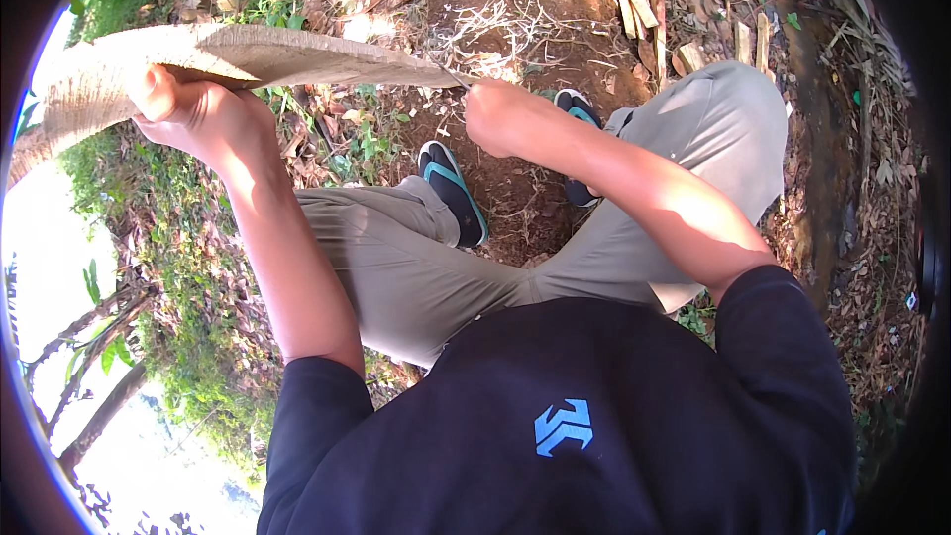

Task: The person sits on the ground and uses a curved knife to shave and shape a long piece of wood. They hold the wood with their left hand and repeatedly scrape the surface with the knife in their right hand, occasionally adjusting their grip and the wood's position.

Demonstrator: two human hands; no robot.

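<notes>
A long, pale, rough-grained wooden board [327, 57] stretches across the upper left, appearing bent and tapering toward its right end. My left hand [208, 119] is closed on the board's near edge, its thumb bent against the wood and the other fingers partly hidden. At the tapered end my right hand [498, 117] is clenched in a fist. A thin dark strip [456, 77] shows between that fist and the wood; I cannot tell what it is, as the fingers hide the rest.
My feet in dark flip-flops [456, 193] with teal straps stand apart on brown soil [510, 178]. Split wood pieces [634, 2] lie at the upper right, and pale shavings [505, 25] beyond my feet. Leaf litter and green plants [178, 208] cover the left side.
</notes>
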